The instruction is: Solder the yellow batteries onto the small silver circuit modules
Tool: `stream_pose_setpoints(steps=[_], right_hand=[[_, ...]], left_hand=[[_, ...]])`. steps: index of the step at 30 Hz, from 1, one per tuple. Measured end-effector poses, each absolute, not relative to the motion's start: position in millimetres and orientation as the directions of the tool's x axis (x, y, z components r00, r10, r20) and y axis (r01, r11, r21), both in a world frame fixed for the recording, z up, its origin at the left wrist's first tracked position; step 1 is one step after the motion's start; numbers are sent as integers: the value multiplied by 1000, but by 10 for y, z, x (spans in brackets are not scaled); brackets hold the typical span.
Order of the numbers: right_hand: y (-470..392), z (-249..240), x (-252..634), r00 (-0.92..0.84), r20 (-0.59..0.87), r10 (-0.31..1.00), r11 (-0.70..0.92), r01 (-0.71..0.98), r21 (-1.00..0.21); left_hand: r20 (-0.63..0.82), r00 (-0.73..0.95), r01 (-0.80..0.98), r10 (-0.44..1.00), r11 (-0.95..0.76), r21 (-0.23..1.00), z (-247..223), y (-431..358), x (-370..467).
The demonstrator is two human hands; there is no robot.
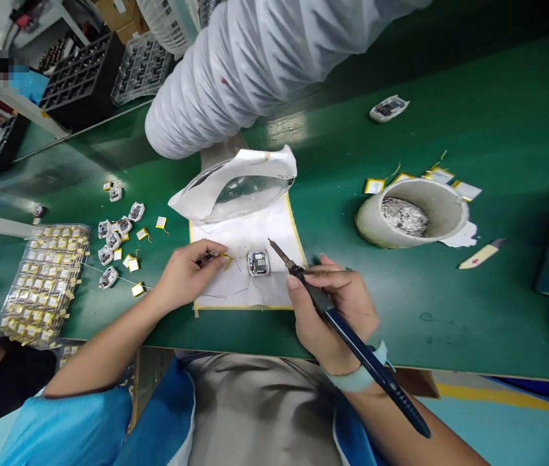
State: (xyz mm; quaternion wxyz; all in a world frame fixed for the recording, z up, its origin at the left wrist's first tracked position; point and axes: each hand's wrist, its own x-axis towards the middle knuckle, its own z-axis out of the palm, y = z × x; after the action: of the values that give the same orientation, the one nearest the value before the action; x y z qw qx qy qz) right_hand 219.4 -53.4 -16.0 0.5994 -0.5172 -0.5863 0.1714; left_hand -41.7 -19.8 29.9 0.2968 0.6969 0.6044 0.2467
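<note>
My right hand (pixel 335 310) is closed around a dark soldering iron (pixel 352 340), its tip pointing up and left, just right of a small white-cased circuit module (pixel 258 263). The module lies face up on a white sheet (pixel 274 291) edged with yellow tape. Left of the module, my left hand (pixel 191 272) pinches a small battery with thin yellow wires (pixel 227 259); the fingers hide most of it. A thin wire lies on the sheet below. Above the sheet stands a clear shield with a white rim (pixel 255 188).
A wide grey duct (pixel 255 65) hangs over the green table (pixel 322 155). Loose modules and batteries lie left, beside a filled battery tray (pixel 44 281). At right are a round pot (pixel 412 213), batteries, a small blade (pixel 482 254) and a module (pixel 389 109). Another person's arm shows at lower left.
</note>
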Motion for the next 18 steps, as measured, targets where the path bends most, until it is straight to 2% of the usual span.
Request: stream_pose_setpoints(steps=[2, 5, 10, 15, 18], right_hand=[[-538, -152, 2200, 254, 509, 823, 389, 402, -829], [-549, -146, 2205, 253, 475, 843, 361, 388, -848], [-563, -121, 2209, 208, 404, 891, 311, 371, -875], [-565, -88, 2207, 195, 364, 911, 282, 352, -893], [-568, -76, 2207, 176, 361, 916, 283, 355, -891]], left_hand=[[8, 223, 753, 975, -177, 633, 264, -175, -337], [162, 309, 770, 937, -346, 536, 256, -116, -323], [459, 401, 583, 793, -607, 539, 290, -7, -309], [491, 425, 590, 760, -644, 487, 117, 69, -229], [529, 354, 591, 771, -623, 512, 9, 21, -195]])
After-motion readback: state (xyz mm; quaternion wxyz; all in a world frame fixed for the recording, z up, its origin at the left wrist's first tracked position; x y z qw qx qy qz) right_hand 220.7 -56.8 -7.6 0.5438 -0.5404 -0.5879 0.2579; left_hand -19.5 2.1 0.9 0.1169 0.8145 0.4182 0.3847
